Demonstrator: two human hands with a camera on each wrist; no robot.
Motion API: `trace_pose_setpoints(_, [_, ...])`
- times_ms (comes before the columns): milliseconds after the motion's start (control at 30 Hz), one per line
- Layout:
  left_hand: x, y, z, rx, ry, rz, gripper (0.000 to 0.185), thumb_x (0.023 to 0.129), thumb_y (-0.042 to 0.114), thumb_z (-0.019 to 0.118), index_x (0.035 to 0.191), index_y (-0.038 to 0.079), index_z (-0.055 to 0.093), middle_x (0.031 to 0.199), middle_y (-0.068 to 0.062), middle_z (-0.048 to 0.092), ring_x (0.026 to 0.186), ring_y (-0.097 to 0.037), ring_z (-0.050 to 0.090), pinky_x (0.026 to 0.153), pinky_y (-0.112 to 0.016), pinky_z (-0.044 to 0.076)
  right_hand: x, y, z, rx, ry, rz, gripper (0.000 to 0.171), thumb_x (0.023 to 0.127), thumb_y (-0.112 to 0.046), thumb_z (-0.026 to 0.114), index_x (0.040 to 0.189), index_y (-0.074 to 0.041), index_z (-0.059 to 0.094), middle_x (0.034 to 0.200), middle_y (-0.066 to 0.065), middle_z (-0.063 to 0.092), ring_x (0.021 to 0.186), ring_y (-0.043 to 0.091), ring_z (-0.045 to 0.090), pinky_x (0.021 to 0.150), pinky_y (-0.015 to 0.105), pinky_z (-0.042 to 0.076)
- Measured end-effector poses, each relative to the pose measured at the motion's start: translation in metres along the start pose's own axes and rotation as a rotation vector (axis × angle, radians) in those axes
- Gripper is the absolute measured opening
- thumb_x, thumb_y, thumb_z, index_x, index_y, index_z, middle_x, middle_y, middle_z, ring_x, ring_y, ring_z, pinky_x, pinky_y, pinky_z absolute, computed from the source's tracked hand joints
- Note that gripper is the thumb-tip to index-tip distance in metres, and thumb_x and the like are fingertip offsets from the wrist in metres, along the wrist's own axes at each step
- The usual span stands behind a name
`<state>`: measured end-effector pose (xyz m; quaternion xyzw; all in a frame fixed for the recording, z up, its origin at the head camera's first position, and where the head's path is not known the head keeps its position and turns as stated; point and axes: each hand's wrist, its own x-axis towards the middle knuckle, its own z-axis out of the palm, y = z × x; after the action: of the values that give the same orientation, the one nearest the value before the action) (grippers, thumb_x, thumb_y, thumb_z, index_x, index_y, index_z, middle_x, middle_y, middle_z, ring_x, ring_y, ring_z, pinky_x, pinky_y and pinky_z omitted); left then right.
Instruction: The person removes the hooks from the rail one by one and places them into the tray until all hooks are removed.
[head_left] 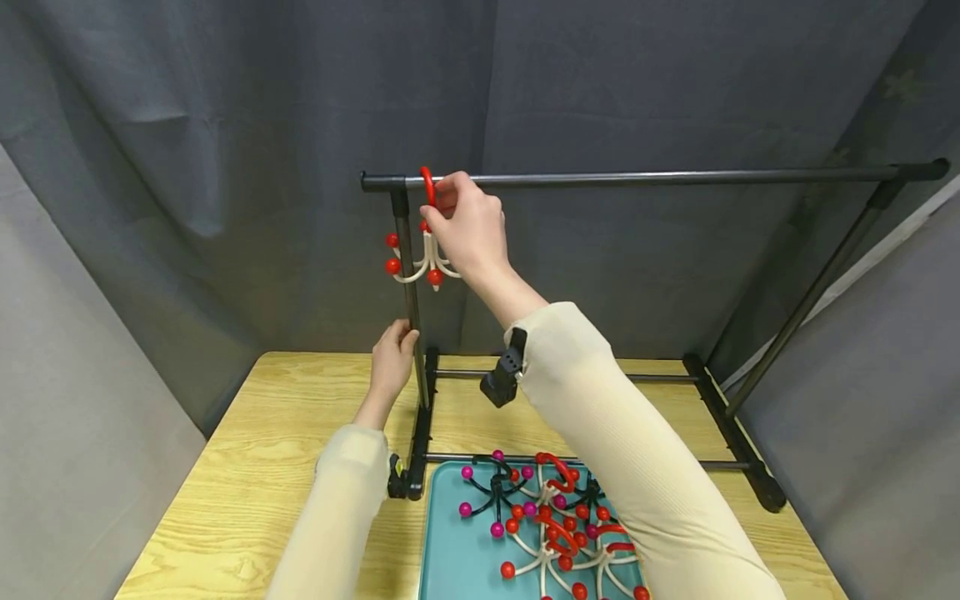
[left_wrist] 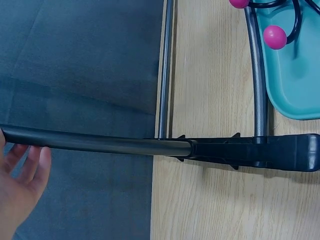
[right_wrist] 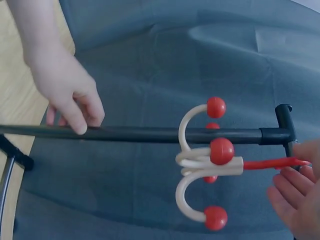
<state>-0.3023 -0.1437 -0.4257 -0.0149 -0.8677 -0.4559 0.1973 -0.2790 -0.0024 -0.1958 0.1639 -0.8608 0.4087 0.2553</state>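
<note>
My right hand [head_left: 472, 225] pinches the red top of a white multi-arm hanger hook [head_left: 429, 247], whose curved arms end in red balls. That red top [head_left: 427, 177] curves over the black horizontal rail [head_left: 675, 177] near its left end. Lower down, my left hand [head_left: 393, 357] grips the rack's left upright post [head_left: 421, 375]. In the right wrist view, the hook's white arms [right_wrist: 186, 200] spread around its stem and overlap the post in this view. The left wrist view has fingers [left_wrist: 42, 167] wrapped at the post's edge.
A teal tray [head_left: 442, 567] in front of the rack holds several more hooks, white ones with red balls [head_left: 545, 554] and black ones with magenta balls [head_left: 497, 492]. The rack's black feet [head_left: 738, 442] stand on the wooden table [head_left: 225, 500]. Grey curtains [head_left: 262, 167] hang behind.
</note>
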Motion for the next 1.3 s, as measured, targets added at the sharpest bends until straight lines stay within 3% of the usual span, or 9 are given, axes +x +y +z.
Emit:
trace_pose_setpoints(367, [-0.002, 0.0, 0.001, -0.006, 0.0, 0.006, 0.023, 0.095, 0.024, 0.047, 0.108, 0.008, 0.057, 0.099, -0.011, 0.059, 0.09, -0.027, 0.057, 0.076, -0.042, 0.046, 0.005, -0.004, 0.001, 0.062, 0.063, 0.031, 0.025, 0.081, -0.014, 0.068, 0.105, -0.01, 0.062, 0.092, 0.001, 0.071, 0.082, 0.01, 0.065, 0.081, 0.023, 0.045])
trace_pose_setpoints(733, [-0.001, -0.003, -0.003, -0.007, -0.007, 0.001, 0.029, 0.095, 0.025, 0.046, 0.114, 0.005, 0.055, 0.105, -0.014, 0.059, 0.095, -0.029, 0.057, 0.08, -0.043, 0.046, 0.006, -0.009, -0.009, 0.134, 0.092, 0.002, 0.025, 0.081, -0.015, 0.068, 0.105, -0.01, 0.062, 0.089, 0.001, 0.071, 0.078, 0.009, 0.065, 0.073, 0.018, 0.046])
trace_pose_setpoints(1067, [-0.002, -0.003, -0.003, -0.011, 0.007, 0.002, 0.025, 0.094, 0.025, 0.048, 0.108, 0.006, 0.057, 0.101, -0.013, 0.06, 0.092, -0.028, 0.058, 0.078, -0.042, 0.046, -0.008, -0.004, -0.025, 0.238, 0.126, -0.072, 0.026, 0.081, -0.014, 0.068, 0.105, -0.007, 0.061, 0.09, 0.004, 0.071, 0.076, 0.009, 0.066, 0.068, 0.016, 0.048])
trace_pose_setpoints(1300, [-0.003, -0.001, -0.001, -0.015, 0.03, -0.007, 0.022, 0.094, 0.024, 0.049, 0.105, 0.007, 0.058, 0.098, -0.012, 0.06, 0.088, -0.027, 0.058, 0.075, -0.041, 0.047, -0.029, -0.001, -0.037, 0.291, 0.092, -0.103, 0.026, 0.081, -0.014, 0.068, 0.106, -0.008, 0.062, 0.09, 0.003, 0.07, 0.074, 0.007, 0.065, 0.068, 0.018, 0.049])
